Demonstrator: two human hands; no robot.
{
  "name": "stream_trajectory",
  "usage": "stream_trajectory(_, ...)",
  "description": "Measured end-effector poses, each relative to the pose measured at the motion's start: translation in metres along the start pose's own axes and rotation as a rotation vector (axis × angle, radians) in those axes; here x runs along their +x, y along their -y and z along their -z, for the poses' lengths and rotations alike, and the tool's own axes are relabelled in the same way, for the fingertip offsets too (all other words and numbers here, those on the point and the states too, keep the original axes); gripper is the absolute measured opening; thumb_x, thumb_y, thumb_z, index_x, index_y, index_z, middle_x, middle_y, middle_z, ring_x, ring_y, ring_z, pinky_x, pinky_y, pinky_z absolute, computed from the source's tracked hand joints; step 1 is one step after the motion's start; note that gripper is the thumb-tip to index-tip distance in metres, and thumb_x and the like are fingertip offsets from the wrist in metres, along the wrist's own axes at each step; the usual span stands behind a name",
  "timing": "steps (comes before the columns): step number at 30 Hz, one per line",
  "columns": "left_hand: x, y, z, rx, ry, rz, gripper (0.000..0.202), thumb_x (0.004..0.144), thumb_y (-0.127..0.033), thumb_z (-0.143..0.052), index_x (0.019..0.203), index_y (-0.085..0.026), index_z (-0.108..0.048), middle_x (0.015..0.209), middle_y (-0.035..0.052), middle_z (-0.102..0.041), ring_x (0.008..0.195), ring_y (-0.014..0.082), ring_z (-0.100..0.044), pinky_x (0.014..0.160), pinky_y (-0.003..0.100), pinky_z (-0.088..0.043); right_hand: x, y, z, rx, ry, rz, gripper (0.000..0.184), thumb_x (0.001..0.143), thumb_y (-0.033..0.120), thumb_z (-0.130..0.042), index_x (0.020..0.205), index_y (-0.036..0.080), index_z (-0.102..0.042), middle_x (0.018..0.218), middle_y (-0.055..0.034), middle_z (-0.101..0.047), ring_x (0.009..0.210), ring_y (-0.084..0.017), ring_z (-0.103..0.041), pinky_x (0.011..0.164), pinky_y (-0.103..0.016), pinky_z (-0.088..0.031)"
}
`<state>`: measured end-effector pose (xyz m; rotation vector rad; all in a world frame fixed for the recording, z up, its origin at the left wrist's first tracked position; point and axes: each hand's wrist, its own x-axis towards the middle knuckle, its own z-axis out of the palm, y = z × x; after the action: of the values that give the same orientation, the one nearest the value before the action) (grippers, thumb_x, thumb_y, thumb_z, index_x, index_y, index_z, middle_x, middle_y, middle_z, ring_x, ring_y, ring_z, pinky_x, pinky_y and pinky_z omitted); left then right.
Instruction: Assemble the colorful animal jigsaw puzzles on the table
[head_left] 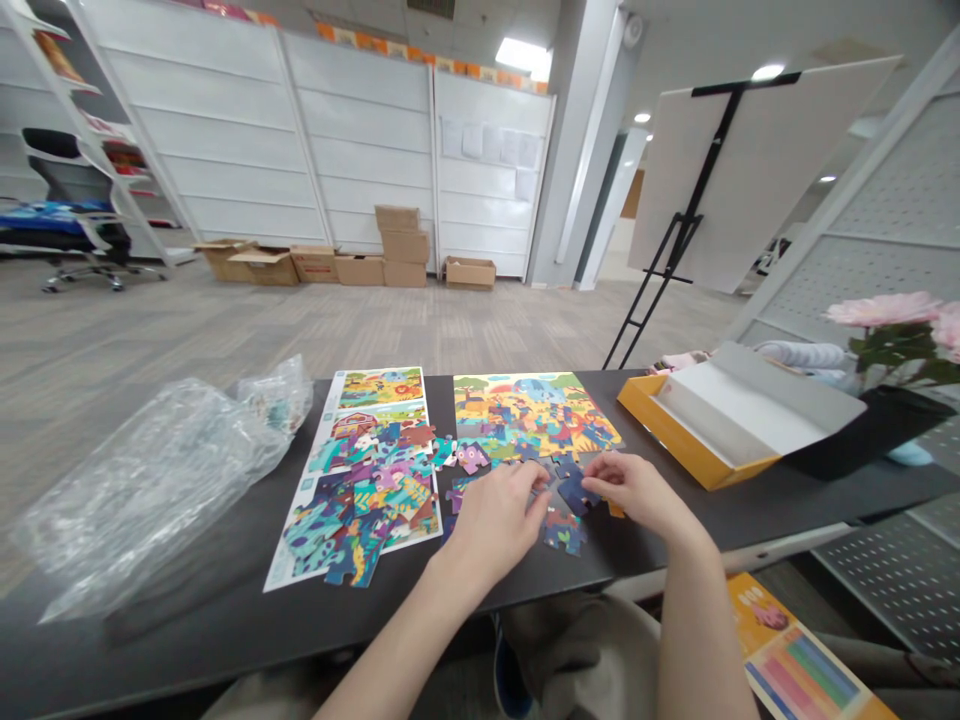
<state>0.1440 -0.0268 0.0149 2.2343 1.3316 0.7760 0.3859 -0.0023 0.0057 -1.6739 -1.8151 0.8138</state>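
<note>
My left hand (499, 515) rests palm down on the black table (225, 600), its fingers curled against loose puzzle pieces below a partly built colourful puzzle (536, 410). My right hand (637, 490) pinches a dark blue puzzle piece (576, 492) at the puzzle's lower edge. Another loose piece (564, 532) lies between my wrists. A pile of loose pieces (367, 490) sits on a printed picture sheet (375, 400) to the left.
Crumpled clear plastic bags (157, 470) lie at the left. An open orange puzzle box (720, 420) and a black pot of pink flowers (892, 330) stand at the right. An easel board (750, 160), cardboard boxes (397, 250) and an office chair (75, 200) stand beyond.
</note>
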Motion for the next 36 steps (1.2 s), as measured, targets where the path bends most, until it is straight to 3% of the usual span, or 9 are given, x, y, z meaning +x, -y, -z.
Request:
stream_trajectory(5,-0.005,0.000,0.004,0.037,0.011,-0.019,0.011,0.093,-0.028,-0.058,0.102,-0.025,-0.064,0.103,0.0011,-0.075,0.098,0.0210,-0.070,0.082,0.031,-0.052,0.000,-0.002,0.000,-0.143,-0.042,-0.014,0.020,0.075,0.040,-0.068,0.076,0.020,-0.071,0.071,-0.0028,-0.071,0.059,-0.017,-0.060,0.059,-0.028,-0.048)
stream_trajectory(9,-0.006,0.000,0.007,0.063,0.027,-0.031,0.011,0.094,-0.030,-0.058,0.101,-0.024,-0.065,0.104,0.0012,-0.075,0.099,0.0212,-0.070,0.082,0.031,-0.052,-0.010,-0.014,0.016,-0.176,-0.094,-0.033,0.026,0.075,0.045,-0.068,0.084,0.020,-0.071,0.080,-0.0040,-0.072,0.062,-0.016,-0.058,0.059,-0.028,-0.047)
stream_trajectory(12,-0.007,0.001,0.007,0.095,0.045,-0.046,0.011,0.094,-0.030,-0.058,0.100,-0.024,-0.065,0.104,0.0018,-0.075,0.100,0.0220,-0.070,0.082,0.031,-0.052,-0.019,-0.027,0.029,-0.227,-0.123,-0.123,0.032,0.069,0.046,-0.072,0.088,0.020,-0.070,0.086,-0.0047,-0.071,0.061,-0.015,-0.055,0.060,-0.029,-0.046)
stream_trajectory(20,-0.009,0.004,0.008,0.114,0.057,-0.071,0.011,0.095,-0.033,-0.057,0.098,-0.024,-0.064,0.100,0.0011,-0.074,0.098,0.0225,-0.070,0.082,0.032,-0.051,-0.020,-0.042,0.028,-0.195,-0.003,-0.241,0.052,0.055,0.038,-0.077,0.102,0.016,-0.070,0.094,-0.0069,-0.064,0.063,-0.015,-0.053,0.060,-0.030,-0.046)
stream_trajectory(27,-0.012,0.009,0.007,0.117,0.053,-0.059,0.013,0.096,-0.034,-0.057,0.100,-0.025,-0.065,0.101,0.0019,-0.074,0.099,0.0229,-0.070,0.084,0.033,-0.052,-0.019,-0.048,0.026,-0.222,-0.039,-0.213,0.042,0.054,0.034,-0.079,0.090,0.018,-0.066,0.091,-0.0059,-0.065,0.065,-0.015,-0.053,0.061,-0.028,-0.047)
stream_trajectory(31,-0.013,0.011,0.008,0.118,0.049,-0.067,0.013,0.095,-0.033,-0.057,0.100,-0.025,-0.065,0.100,0.0018,-0.074,0.098,0.0228,-0.070,0.084,0.033,-0.052,-0.020,-0.051,0.028,-0.096,-0.061,-0.178,0.035,0.060,0.038,-0.077,0.083,0.021,-0.058,0.076,-0.0008,-0.067,0.060,-0.015,-0.056,0.056,-0.026,-0.045)
stream_trajectory(36,-0.012,0.010,0.011,0.107,0.043,-0.059,0.012,0.096,-0.033,-0.057,0.099,-0.025,-0.065,0.101,0.0020,-0.075,0.098,0.0222,-0.070,0.084,0.032,-0.052,-0.018,-0.044,0.037,-0.072,-0.253,-0.078,0.028,0.070,0.047,-0.068,0.082,0.022,-0.065,0.073,-0.0050,-0.073,0.067,-0.022,-0.067,0.064,-0.032,-0.051)
